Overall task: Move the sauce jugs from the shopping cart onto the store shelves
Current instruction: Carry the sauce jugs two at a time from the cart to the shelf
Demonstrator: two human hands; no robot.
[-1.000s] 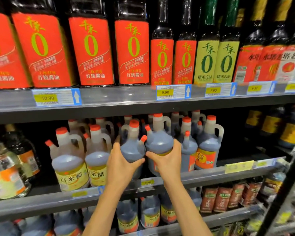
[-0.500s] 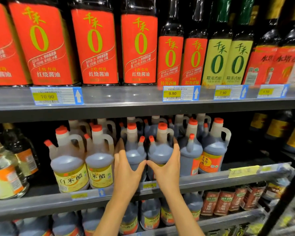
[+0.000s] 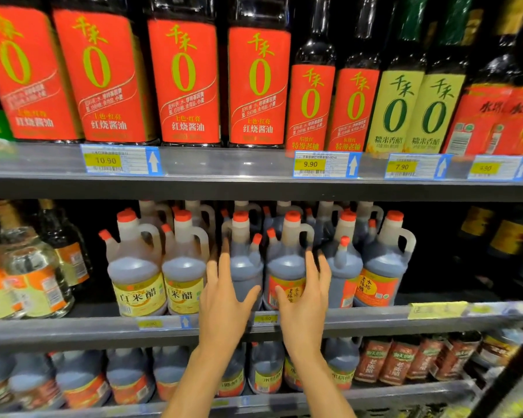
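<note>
Head view: left sauce jug [image 3: 245, 268] and right sauce jug [image 3: 285, 267] upright, side by side at the front edge of the middle shelf [image 3: 375, 317], straight ahead; left hand [image 3: 224, 303] and right hand [image 3: 307, 300] straight-fingered, gripping nothing, flanking the pair's outer sides, equally near.

A supermarket condiment aisle: grey metal shelves [image 3: 224, 188] stacked in tiers carry rows of identical red-labelled bottles [image 3: 183, 82] and red-capped jugs [image 3: 384, 267], labels facing outward, with printed price tags [image 3: 106, 160] reading 10.90, 9.90 and 7.90 set along the shelf edges, each bearing a blue arrow pointing up.
</note>
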